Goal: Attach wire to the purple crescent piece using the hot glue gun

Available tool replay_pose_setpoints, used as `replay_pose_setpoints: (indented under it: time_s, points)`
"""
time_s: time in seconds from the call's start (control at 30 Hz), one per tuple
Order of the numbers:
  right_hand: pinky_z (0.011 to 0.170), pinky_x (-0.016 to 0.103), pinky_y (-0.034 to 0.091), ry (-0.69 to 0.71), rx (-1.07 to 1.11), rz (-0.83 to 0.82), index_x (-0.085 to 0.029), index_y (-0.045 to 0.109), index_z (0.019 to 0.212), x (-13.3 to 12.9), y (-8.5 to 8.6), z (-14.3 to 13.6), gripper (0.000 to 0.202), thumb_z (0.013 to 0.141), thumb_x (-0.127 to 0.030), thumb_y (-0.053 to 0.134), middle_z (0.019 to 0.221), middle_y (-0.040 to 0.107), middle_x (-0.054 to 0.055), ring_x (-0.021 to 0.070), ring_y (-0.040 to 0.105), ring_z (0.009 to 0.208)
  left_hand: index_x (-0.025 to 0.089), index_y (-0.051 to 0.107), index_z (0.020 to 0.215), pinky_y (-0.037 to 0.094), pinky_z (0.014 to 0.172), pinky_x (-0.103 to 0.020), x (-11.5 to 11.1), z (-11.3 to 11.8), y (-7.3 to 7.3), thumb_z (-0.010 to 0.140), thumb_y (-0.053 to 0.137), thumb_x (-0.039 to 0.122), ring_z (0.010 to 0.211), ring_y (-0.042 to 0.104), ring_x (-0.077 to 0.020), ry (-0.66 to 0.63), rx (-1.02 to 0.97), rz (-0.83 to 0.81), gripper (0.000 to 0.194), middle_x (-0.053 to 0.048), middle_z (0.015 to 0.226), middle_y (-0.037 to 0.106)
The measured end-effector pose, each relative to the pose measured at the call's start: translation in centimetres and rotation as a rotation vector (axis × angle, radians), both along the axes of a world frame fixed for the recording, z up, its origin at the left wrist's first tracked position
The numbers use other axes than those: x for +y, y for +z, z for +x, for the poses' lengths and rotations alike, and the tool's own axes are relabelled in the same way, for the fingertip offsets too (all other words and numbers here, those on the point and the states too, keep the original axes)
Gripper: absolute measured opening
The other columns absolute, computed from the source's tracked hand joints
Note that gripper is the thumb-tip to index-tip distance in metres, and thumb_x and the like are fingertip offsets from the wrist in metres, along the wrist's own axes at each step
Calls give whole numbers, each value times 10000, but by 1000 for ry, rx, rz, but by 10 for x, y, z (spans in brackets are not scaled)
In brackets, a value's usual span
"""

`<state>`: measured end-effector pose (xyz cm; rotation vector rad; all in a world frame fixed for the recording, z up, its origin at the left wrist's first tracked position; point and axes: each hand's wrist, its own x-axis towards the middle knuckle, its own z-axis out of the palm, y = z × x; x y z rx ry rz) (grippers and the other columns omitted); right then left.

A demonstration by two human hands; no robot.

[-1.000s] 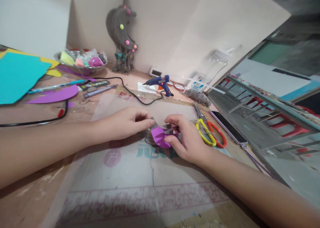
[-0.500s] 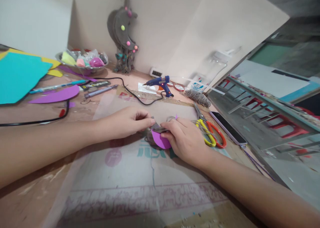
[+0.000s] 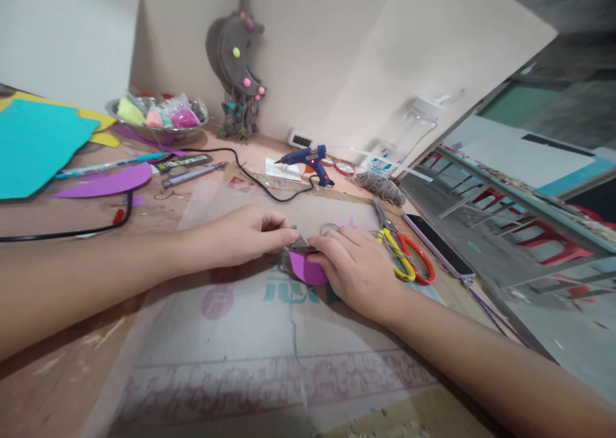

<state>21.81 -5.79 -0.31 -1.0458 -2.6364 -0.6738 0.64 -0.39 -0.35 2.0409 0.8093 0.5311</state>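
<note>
Over a translucent printed plastic sheet (image 3: 231, 342), both hands meet at a small work piece. My right hand (image 3: 359, 261) is closed on a curved purple paper piece (image 3: 305, 269) and the dark grey strip or yarn (image 3: 304, 248) along its upper edge. My left hand (image 3: 260, 236) pinches the grey end of that piece between thumb and index finger. Its other fingers are curled. A loop of grey yarn (image 3: 330, 227) shows behind the right fingers. A thin grey strand (image 3: 293, 329) runs down the sheet. Most of the piece is hidden by the right hand.
Scissors (image 3: 407, 255) and a phone (image 3: 440, 245) lie to the right. A blue glue gun (image 3: 308, 159) with a black cord stands behind, near a grey yarn bundle (image 3: 380, 188). Purple paper (image 3: 110, 181), turquoise paper (image 3: 43, 146) and a metal bowl (image 3: 158, 127) are left. A grey moon ornament (image 3: 235, 59) hangs behind.
The right hand has shifted slightly, and the purple piece is tilted a little differently. Less dark yarn shows beneath it. The left hand keeps its pinch.
</note>
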Motion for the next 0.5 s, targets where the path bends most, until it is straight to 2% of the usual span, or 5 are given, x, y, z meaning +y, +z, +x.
replay_pose_setpoints:
  time_s: [0.5]
  points:
    - [625,315,322,27,7,-13,-168,586,923,1,0,1,208,941,-260,401,746,606,52,184,474,697,162,500,629,302,516,-213,-1,1,2,850,437,379,538,403,-89,-3,30,11,316,49,565,428]
